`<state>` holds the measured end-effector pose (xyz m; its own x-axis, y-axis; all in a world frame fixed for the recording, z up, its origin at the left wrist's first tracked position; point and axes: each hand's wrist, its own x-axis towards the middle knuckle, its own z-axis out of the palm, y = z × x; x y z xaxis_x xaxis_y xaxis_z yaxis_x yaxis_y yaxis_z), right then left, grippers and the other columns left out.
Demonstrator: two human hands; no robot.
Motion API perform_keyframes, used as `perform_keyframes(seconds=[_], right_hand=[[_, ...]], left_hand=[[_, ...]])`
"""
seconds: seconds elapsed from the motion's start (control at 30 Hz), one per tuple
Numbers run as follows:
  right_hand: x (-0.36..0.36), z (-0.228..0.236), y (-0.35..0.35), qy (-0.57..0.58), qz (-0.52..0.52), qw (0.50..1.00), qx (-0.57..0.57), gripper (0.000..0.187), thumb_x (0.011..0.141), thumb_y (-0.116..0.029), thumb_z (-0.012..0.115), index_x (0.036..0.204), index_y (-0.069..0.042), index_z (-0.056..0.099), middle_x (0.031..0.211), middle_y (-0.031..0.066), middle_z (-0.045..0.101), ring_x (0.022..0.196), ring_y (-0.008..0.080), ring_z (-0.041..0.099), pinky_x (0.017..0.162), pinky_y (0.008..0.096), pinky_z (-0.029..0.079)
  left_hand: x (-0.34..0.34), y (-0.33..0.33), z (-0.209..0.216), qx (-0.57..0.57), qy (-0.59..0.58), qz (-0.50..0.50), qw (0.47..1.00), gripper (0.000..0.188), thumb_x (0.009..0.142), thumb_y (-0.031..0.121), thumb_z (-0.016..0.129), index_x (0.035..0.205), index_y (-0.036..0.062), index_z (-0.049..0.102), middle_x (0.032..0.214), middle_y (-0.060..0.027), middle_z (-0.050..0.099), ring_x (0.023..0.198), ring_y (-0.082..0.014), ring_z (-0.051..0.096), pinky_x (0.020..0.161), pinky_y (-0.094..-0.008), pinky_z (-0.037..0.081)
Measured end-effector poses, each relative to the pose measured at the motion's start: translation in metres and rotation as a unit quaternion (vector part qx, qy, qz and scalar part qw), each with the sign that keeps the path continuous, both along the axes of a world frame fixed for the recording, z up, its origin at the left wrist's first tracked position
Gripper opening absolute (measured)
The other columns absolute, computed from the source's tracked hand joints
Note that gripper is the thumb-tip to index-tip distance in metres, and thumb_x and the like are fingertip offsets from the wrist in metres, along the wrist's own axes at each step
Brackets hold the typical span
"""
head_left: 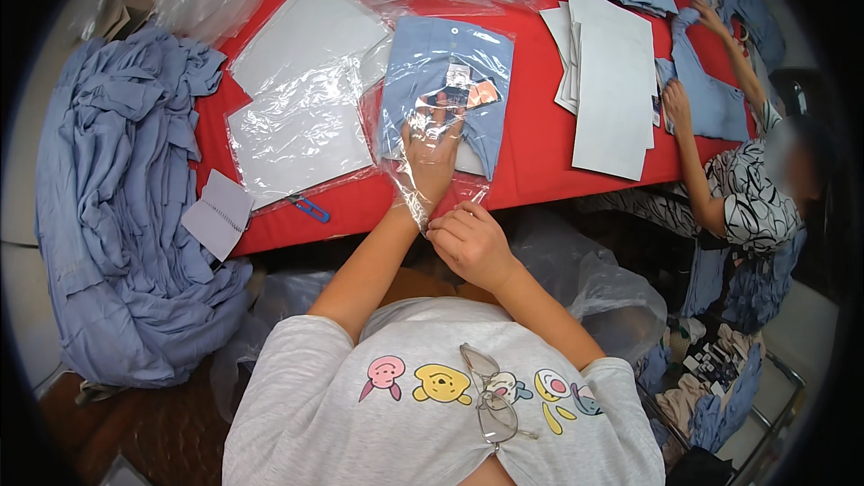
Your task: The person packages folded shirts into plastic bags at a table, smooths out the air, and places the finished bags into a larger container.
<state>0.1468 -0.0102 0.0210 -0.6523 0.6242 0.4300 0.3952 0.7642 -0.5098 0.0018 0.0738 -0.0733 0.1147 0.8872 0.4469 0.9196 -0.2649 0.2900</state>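
Note:
A folded light-blue garment (416, 58) with tags on its front lies in a clear plastic bag (500, 54) on the red-covered table. My left hand (432, 148) reaches into the bag's near opening, its fingers stretched flat over the garment beside the tags. At the table's front edge, my right hand (470, 238) is closed, pinching the rim of that bag. A sliver of white board shows under the garment's near right corner.
White boards and clear bags (301, 130) lie left of the garment, near a small spiral notepad (218, 207) and a blue-handled tool (310, 209). Blue garments (126, 207) are heaped far left. White boards (612, 81) stand right. A co-worker (747, 162) handles a blue garment (711, 90).

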Motion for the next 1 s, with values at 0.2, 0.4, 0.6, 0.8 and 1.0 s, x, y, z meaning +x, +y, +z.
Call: perform_keyframes(seconds=[0.2,0.4,0.6,0.8,1.0], right_hand=[[0.018,0.010,0.010,0.002,-0.030,0.997,-0.070,0.017,0.081,-0.009,0.085,0.093,-0.007,0.073,0.095,0.0056,0.074,0.086,0.0253,0.069,0.084,0.0387,0.054],[0.023,0.059,0.029,0.177,-0.107,0.951,-0.229,0.013,0.086,-0.002,0.078,0.098,-0.002,0.078,0.100,0.0102,0.077,0.090,0.0235,0.070,0.082,0.0371,0.053],[0.031,0.264,0.032,0.492,0.377,0.764,-0.181,0.017,0.092,-0.008,0.065,0.106,-0.012,0.074,0.078,0.0006,0.070,0.070,0.0152,0.069,0.069,0.0301,0.051],[0.045,0.314,0.016,0.381,0.378,0.843,0.029,0.012,0.091,-0.007,0.059,0.083,-0.014,0.066,0.073,-0.0045,0.068,0.059,0.0063,0.064,0.062,0.0244,0.046],[0.046,0.319,0.004,0.371,0.385,0.844,0.043,0.015,0.083,0.005,0.063,0.080,-0.009,0.066,0.075,-0.0004,0.070,0.060,0.0100,0.066,0.058,0.0234,0.054]], left_hand=[[-0.002,-0.036,0.000,-0.086,-0.013,-0.037,0.995,0.073,0.098,0.042,0.070,0.162,0.0142,0.048,0.168,-0.0230,0.040,0.149,-0.0408,0.044,0.123,-0.0573,0.029],[-0.009,-0.038,0.005,-0.081,-0.030,0.007,0.996,0.086,0.093,0.052,0.072,0.161,0.0066,0.045,0.155,-0.0217,0.050,0.147,-0.0425,0.042,0.127,-0.0649,0.019],[-0.004,-0.036,-0.003,-0.058,-0.048,-0.001,0.997,0.089,0.095,0.049,0.073,0.164,0.0043,0.039,0.144,-0.0235,0.052,0.146,-0.0442,0.041,0.127,-0.0627,0.023],[-0.007,-0.044,0.004,-0.096,-0.104,0.021,0.990,0.085,0.099,0.042,0.069,0.165,0.0011,0.035,0.169,-0.0262,0.031,0.154,-0.0462,0.032,0.128,-0.0560,0.026],[-0.015,-0.053,-0.009,-0.052,-0.026,-0.009,0.998,0.067,0.103,0.021,0.061,0.162,-0.0018,0.040,0.171,-0.0239,0.034,0.157,-0.0444,0.034,0.128,-0.0571,0.029]])
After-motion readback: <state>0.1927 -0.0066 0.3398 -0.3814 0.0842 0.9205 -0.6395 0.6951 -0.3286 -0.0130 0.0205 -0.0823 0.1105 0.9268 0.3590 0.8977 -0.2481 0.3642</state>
